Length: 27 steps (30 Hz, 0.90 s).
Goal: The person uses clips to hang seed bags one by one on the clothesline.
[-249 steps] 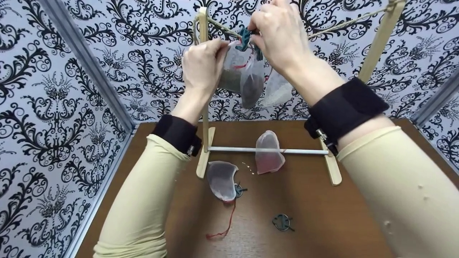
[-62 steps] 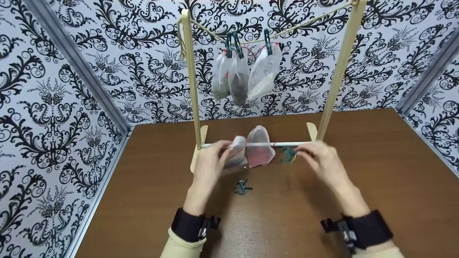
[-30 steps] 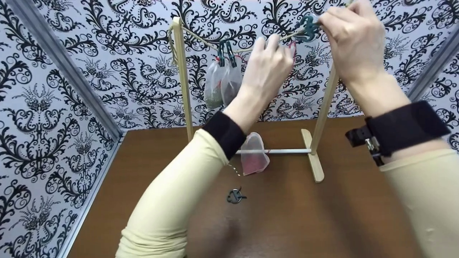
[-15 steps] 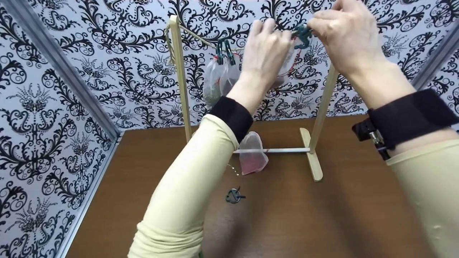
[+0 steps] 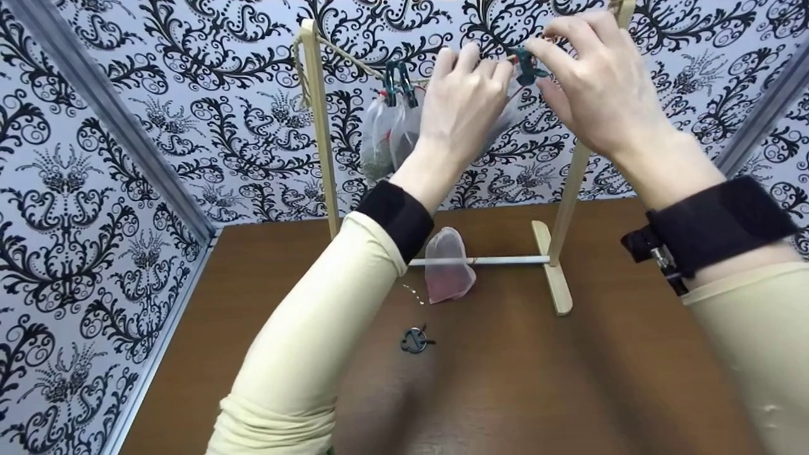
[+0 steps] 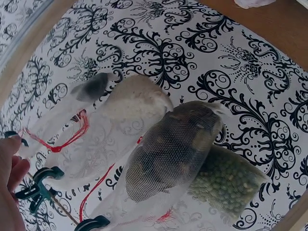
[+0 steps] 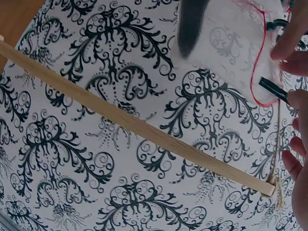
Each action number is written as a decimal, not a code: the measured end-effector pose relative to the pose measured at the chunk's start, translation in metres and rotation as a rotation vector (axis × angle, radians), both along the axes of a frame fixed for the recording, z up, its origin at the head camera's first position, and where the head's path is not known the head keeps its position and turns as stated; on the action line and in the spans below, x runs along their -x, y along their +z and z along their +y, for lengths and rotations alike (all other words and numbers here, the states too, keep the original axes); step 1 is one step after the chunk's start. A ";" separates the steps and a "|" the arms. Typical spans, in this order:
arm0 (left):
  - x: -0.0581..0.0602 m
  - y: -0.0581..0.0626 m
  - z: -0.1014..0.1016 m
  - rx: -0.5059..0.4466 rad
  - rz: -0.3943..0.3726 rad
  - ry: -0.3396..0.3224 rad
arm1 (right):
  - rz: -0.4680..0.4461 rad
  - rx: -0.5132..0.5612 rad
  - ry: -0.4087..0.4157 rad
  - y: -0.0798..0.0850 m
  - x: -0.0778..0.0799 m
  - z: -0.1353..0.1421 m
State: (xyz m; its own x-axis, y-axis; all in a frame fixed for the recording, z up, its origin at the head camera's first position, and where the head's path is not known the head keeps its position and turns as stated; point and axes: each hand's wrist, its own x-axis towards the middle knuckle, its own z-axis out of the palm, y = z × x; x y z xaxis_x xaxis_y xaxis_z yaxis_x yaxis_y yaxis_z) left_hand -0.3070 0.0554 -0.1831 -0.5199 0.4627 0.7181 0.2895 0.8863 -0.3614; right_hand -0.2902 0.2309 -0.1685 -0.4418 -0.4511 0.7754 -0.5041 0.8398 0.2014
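Observation:
My left hand point(image 5: 464, 104) is raised at the rope and pinches the top of a mesh bag with dark contents point(image 7: 192, 26). A red drawstring point(image 7: 257, 57) loops from that bag. Beside it, my right hand point(image 5: 600, 88) has thumb and index finger on a dark green clip point(image 5: 526, 66) at the bag's top and the rope. Farther left hang a bag of green peas point(image 6: 226, 180) and a dark-filled bag point(image 6: 173, 149), each under a green clip. A bag with pale contents point(image 6: 137, 96) hangs between; in the head view my left hand hides it.
A wooden post point(image 5: 319, 126) stands left and another point(image 5: 569, 196) right, joined low by a white bar point(image 5: 505, 260). On the brown table point(image 5: 505, 379) lie a pink-filled mesh bag point(image 5: 450, 272), a loose clip point(image 5: 415, 340) and some pale crumbs point(image 5: 414, 294). Patterned walls enclose the back and sides.
The dark-filled bag and a clip have gone from the table up to the rope. In the last half second, the right fingers have spread somewhat around the clip, which has shifted slightly left.

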 end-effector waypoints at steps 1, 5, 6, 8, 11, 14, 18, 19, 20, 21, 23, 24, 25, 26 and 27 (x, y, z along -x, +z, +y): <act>-0.001 -0.003 0.000 -0.001 0.041 -0.023 | 0.014 0.020 0.011 -0.004 0.001 0.000; -0.005 -0.013 -0.004 0.000 0.198 -0.131 | 0.092 0.074 0.026 -0.021 0.002 0.000; -0.007 -0.017 -0.005 -0.009 0.239 -0.160 | 0.118 0.090 0.032 -0.025 0.002 0.000; -0.010 -0.023 -0.007 -0.036 0.322 -0.217 | 0.166 0.124 0.050 -0.035 0.003 -0.002; -0.016 -0.035 -0.011 -0.091 0.420 -0.298 | 0.226 0.169 0.100 -0.049 0.003 -0.007; -0.021 -0.049 -0.019 -0.116 0.424 -0.372 | 0.262 0.180 0.152 -0.065 0.002 -0.012; -0.029 -0.076 -0.035 -0.103 0.284 -0.478 | 0.275 0.168 0.216 -0.089 -0.004 -0.018; -0.031 -0.083 -0.041 -0.094 0.231 -0.501 | 0.274 0.165 0.229 -0.096 -0.005 -0.020; -0.032 -0.090 -0.046 -0.087 0.175 -0.521 | 0.275 0.166 0.244 -0.104 -0.006 -0.022; -0.035 -0.098 -0.052 -0.080 0.107 -0.529 | 0.275 0.165 0.255 -0.112 -0.007 -0.024; -0.041 -0.111 -0.063 -0.064 -0.054 -0.508 | 0.262 0.165 0.271 -0.130 -0.009 -0.028; -0.043 -0.117 -0.069 -0.072 -0.147 -0.495 | 0.231 0.165 0.275 -0.141 -0.010 -0.030; -0.046 -0.123 -0.075 -0.081 -0.233 -0.485 | 0.193 0.168 0.279 -0.152 -0.011 -0.032; -0.048 -0.129 -0.080 -0.092 -0.312 -0.472 | 0.142 0.161 0.277 -0.164 -0.012 -0.034; -0.052 -0.134 -0.085 -0.102 -0.398 -0.449 | 0.078 0.149 0.253 -0.177 -0.014 -0.035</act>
